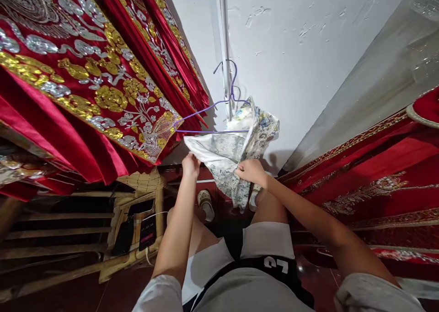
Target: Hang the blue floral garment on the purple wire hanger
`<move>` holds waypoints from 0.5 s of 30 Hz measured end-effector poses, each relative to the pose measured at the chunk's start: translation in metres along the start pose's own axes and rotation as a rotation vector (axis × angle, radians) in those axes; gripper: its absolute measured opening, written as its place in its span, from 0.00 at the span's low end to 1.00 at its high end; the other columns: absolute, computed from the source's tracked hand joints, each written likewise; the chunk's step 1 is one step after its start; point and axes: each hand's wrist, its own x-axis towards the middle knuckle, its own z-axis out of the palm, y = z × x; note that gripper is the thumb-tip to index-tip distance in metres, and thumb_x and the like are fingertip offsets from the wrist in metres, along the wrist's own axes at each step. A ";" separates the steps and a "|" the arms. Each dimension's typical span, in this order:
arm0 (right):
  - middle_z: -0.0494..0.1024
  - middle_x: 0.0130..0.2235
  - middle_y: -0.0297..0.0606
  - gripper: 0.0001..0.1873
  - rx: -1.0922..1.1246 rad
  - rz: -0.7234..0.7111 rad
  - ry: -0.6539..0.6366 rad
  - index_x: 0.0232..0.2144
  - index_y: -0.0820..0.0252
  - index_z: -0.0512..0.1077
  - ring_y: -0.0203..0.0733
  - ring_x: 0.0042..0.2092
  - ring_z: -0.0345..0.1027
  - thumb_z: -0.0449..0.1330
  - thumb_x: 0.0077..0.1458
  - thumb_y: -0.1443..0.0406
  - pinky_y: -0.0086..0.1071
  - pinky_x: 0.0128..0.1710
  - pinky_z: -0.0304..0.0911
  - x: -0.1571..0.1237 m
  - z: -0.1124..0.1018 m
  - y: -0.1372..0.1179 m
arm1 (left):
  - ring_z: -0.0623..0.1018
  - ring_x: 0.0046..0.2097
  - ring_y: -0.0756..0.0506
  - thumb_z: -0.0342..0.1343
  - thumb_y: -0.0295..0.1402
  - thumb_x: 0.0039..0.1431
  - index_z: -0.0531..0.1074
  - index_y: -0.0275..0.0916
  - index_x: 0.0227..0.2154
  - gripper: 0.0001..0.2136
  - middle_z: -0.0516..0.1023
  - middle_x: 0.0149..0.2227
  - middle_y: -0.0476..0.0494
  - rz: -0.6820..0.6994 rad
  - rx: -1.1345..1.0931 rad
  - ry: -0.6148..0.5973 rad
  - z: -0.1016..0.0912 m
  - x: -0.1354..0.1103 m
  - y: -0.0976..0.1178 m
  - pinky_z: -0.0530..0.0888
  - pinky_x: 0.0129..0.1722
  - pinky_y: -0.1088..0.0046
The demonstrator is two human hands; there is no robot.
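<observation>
A purple wire hanger hangs against the white wall, its hook at a vertical metal pole. A white floral garment with blue, yellow and grey print drapes over the hanger's right side and sags below the bar. The hanger's left arm is bare. At the garment's left edge my left hand is closed on the cloth, fingertips partly hidden. My right hand pinches the front of the garment near its middle, below the hanger bar.
Red embroidered cloths hang at the left, and more red fabric hangs at the right. The metal pole runs up the wall. Lower left, phones and a white cable rest on a bamboo chair.
</observation>
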 end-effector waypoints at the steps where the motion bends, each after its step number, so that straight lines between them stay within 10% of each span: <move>1: 0.51 0.17 0.29 0.18 0.046 0.016 -0.024 0.13 0.56 0.53 0.35 0.24 0.43 0.56 0.49 0.66 0.34 0.28 0.39 -0.001 0.000 0.005 | 0.74 0.27 0.52 0.60 0.28 0.57 0.72 0.35 0.27 0.05 0.74 0.24 0.49 -0.015 0.039 -0.032 0.000 -0.005 -0.007 0.72 0.29 0.78; 4: 0.50 0.16 0.28 0.20 0.128 0.034 -0.070 0.12 0.55 0.53 0.35 0.23 0.44 0.57 0.50 0.66 0.33 0.27 0.42 -0.002 -0.005 0.017 | 0.74 0.28 0.51 0.66 0.34 0.52 0.72 0.36 0.26 0.09 0.74 0.24 0.49 -0.024 0.110 -0.142 0.007 -0.019 -0.012 0.74 0.31 0.77; 8: 0.72 0.24 0.36 0.21 0.330 0.020 -0.085 0.25 0.58 0.71 0.40 0.27 0.63 0.46 0.66 0.59 0.32 0.30 0.58 0.004 -0.014 0.015 | 0.76 0.34 0.49 0.67 0.46 0.53 0.73 0.39 0.31 0.16 0.76 0.32 0.47 0.103 0.162 -0.450 0.035 -0.048 0.001 0.76 0.36 0.73; 15: 0.79 0.33 0.44 0.41 1.112 0.040 -0.146 0.36 0.58 0.73 0.48 0.39 0.74 0.30 0.66 0.40 0.38 0.39 0.70 0.019 -0.040 -0.028 | 0.78 0.42 0.43 0.53 0.44 0.69 0.78 0.40 0.40 0.14 0.81 0.39 0.42 0.660 0.631 -0.797 0.080 -0.106 0.032 0.75 0.48 0.64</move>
